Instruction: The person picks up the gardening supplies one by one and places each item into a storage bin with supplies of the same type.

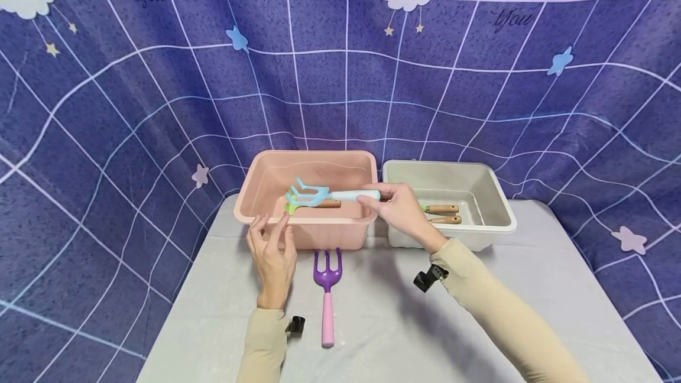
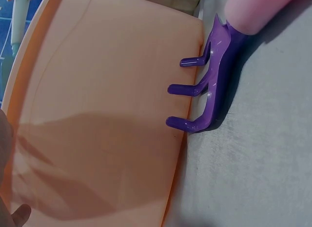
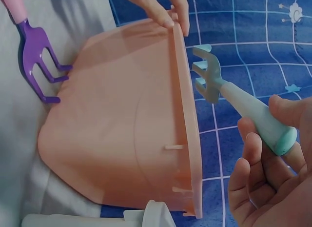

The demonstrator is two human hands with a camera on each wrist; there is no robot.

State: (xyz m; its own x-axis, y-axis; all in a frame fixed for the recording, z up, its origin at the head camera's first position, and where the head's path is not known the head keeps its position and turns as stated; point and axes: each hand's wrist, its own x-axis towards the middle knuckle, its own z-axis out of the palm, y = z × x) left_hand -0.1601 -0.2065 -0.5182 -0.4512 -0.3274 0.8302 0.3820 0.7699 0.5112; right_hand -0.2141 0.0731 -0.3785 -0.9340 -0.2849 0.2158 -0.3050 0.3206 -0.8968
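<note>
My right hand (image 1: 396, 208) pinches the pale handle end of a light blue hand rake (image 3: 239, 100). The rake's bent tines hang over the pink bin (image 1: 305, 235). At the bin's front left rim is my left hand (image 1: 273, 259), a finger over the rim and the thumb on the outer side. Inside the bin, partly hidden by the rake, lies a tool with a yellow-green head and a wooden handle (image 1: 332, 203). A purple hand fork (image 1: 327, 276) with a pink handle lies on the table, its tines at the bin's base.
Right of the pink bin stands a light grey bin (image 1: 502, 211) with wooden-handled tools (image 1: 446, 209) in it. Both bins stand near the back of the cloth-covered table (image 1: 393, 330). A purple-blue patterned curtain (image 1: 319, 75) hangs behind and along the sides.
</note>
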